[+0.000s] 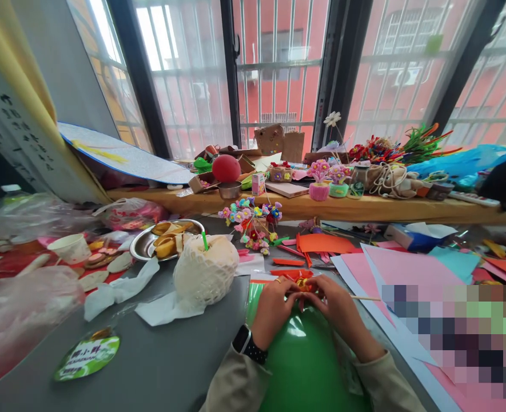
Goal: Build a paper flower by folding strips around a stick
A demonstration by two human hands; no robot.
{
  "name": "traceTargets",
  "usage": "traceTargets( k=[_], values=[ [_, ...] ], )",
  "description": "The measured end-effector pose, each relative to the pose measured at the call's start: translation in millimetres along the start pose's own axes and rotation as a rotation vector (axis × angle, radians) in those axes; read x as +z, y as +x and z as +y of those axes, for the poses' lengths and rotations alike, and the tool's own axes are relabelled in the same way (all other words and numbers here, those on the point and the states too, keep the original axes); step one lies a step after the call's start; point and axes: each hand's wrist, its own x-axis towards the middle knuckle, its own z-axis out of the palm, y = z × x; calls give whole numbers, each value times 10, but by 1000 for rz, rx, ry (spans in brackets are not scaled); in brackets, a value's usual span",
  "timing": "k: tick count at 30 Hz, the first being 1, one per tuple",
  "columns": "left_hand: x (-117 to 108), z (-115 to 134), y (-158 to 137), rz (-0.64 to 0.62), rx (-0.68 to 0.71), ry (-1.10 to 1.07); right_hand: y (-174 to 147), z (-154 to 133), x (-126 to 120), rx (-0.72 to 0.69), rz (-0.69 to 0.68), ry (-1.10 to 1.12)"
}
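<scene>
My left hand (276,306), with a watch on its wrist, and my right hand (334,300) meet over a glossy green sheet (299,366). Between their fingertips they pinch a small orange-and-yellow crinkled piece (303,282), partly hidden by the fingers. A thin pale stick (366,298) pokes out to the right from behind my right hand; whether it joins the crinkled piece cannot be made out. Just beyond the fingers lie orange strips (287,262) and a larger orange sheet (326,244).
A net-wrapped coconut (205,272) with a green straw stands left of the hands, near a metal bowl (136,247) of banana peels. A bunch of small colourful flowers (253,220) sits behind. Pink paper (411,260) spreads at right. Craft items crowd the wooden ledge (171,201).
</scene>
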Motion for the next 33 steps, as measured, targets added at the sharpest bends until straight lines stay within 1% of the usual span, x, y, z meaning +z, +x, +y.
traceTargets(
  k=[7, 15, 21, 26, 30, 33],
  values=[
    [-14, 21, 14, 4, 24, -9, -8, 22, -7, 20, -10, 38],
    [-5, 16, 4, 0, 47, -12, -23, 61, 36, 32, 50, 37],
    [-8, 16, -8, -10, 36, 17, -11, 55, 26, 0, -24, 2],
    [-18, 33, -14, -20, 31, 57, -16, 33, 26, 13, -35, 10],
    [-28, 43, -15, -19, 91, 118, -12, 26, 25, -5, -19, -17],
    [-31, 38, -10, -1, 165, 170, -9, 29, 30, -59, -5, -61]
  ],
)
